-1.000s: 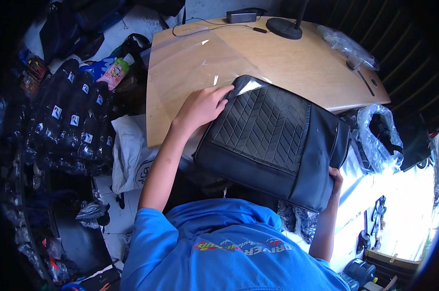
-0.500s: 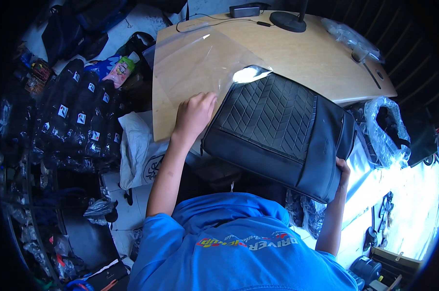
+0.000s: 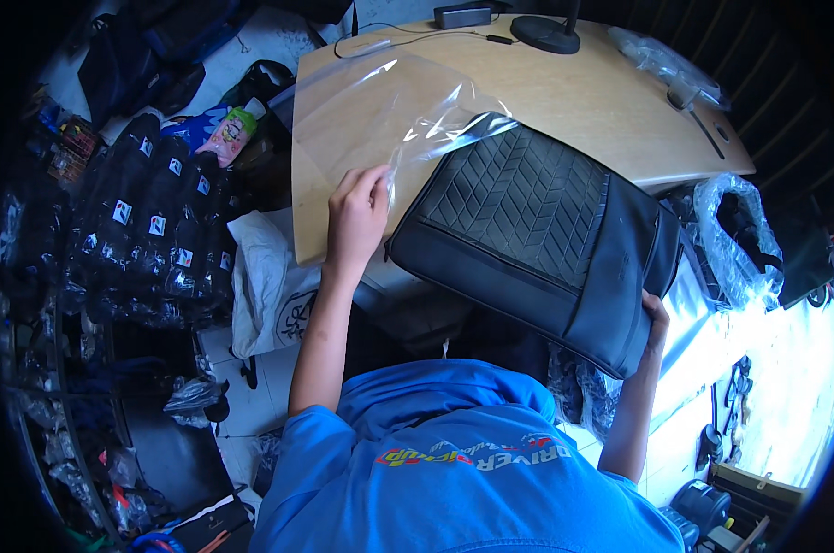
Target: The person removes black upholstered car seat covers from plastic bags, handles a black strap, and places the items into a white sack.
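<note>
A black backpack (image 3: 527,221) with a chevron-patterned panel lies tilted at the table's near edge. My right hand (image 3: 655,318) grips its lower right end; some of the fingers are hidden beneath it. To the left, my left hand (image 3: 360,207) pinches the near edge of a clear plastic bag (image 3: 371,111). That bag is spread flat on the table, and its right part reaches over the upper left corner of the backpack.
The wooden table (image 3: 573,101) carries a black stand base (image 3: 546,35), a black adapter (image 3: 463,16) with a cable, and crumpled plastic (image 3: 666,64). Plastic-wrapped black bags (image 3: 149,221) are piled on the left. A white sack (image 3: 260,276) hangs near the table's left corner.
My left hand has shifted slightly left and up, drawing the clear plastic's edge with it. The plastic over the backpack's corner has lifted and creased. The backpack has shifted slightly to the right.
</note>
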The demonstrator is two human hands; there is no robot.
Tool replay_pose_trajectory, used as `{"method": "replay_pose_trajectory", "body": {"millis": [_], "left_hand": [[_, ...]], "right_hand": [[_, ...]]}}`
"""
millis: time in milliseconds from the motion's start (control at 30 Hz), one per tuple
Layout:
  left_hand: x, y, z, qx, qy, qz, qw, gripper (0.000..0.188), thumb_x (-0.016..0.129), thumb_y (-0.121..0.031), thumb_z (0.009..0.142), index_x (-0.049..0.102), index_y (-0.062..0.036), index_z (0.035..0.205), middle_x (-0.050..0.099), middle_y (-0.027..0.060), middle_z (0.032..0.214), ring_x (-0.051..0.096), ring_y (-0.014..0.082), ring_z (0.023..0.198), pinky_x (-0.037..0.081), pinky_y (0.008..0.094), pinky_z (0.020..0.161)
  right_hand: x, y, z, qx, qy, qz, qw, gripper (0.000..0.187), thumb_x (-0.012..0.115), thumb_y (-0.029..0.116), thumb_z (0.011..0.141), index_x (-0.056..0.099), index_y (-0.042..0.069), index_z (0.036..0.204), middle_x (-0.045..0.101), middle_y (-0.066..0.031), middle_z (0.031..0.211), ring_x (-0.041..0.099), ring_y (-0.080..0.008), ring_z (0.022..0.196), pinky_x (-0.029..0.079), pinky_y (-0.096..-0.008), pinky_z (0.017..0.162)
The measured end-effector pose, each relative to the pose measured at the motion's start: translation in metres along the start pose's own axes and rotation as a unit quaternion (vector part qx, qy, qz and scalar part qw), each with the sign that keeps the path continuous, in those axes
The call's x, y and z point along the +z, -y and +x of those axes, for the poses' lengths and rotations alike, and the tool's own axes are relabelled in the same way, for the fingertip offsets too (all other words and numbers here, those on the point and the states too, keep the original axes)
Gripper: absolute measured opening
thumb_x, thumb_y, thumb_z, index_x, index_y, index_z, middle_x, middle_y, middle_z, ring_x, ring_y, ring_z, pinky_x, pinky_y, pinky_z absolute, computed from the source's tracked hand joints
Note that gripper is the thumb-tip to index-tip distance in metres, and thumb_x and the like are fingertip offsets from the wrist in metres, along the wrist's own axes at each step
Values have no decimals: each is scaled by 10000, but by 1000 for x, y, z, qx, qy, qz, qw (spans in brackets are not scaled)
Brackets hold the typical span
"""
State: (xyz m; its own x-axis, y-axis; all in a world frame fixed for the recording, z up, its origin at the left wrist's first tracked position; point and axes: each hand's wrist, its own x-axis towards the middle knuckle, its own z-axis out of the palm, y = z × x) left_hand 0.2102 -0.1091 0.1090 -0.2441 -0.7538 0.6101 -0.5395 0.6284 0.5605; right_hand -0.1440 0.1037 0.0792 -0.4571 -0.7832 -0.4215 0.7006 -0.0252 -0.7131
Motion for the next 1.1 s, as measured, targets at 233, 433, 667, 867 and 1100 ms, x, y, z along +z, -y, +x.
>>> {"method": "replay_pose_trajectory", "body": {"millis": [233,433,667,867,1100], "left_hand": [[-1,4,-1,59,-42,119,990,164,599,-23,821,605,-9,984,628,163,838,628,308,709,486,343,587],[-13,8,-13,28,20,-13,999,237,646,2,771,607,-15,1005,626,124,807,626,237,658,491,309,574],[-20,-5,-20,20,38,-35,998,283,631,45,758,614,-16,1034,633,111,853,622,176,648,486,263,568],[-22,-10,-27,44,35,-45,997,277,597,76,756,615,1,1023,630,122,900,630,213,692,496,285,581],[-16,-12,-25,63,16,27,998,252,588,63,762,605,-4,1005,608,150,913,616,300,737,504,335,614]], "right_hand": [[-10,-5,4,3,40,30,999,254,567,103,777,599,-113,906,657,-177,806,667,-253,650,582,-320,617],[-2,-6,-2,-3,24,25,999,253,558,106,784,600,-110,907,656,-178,804,666,-251,650,583,-321,621],[-2,-12,-6,-18,9,6,1000,257,559,123,789,606,-99,911,654,-178,820,662,-245,662,573,-314,630],[7,-17,-17,-60,-33,-40,997,254,580,157,783,626,-59,908,651,-147,805,642,-211,674,548,-296,657],[23,-30,-36,-65,-46,-48,996,265,573,174,780,639,-50,905,651,-142,804,643,-211,676,547,-290,663]]}}
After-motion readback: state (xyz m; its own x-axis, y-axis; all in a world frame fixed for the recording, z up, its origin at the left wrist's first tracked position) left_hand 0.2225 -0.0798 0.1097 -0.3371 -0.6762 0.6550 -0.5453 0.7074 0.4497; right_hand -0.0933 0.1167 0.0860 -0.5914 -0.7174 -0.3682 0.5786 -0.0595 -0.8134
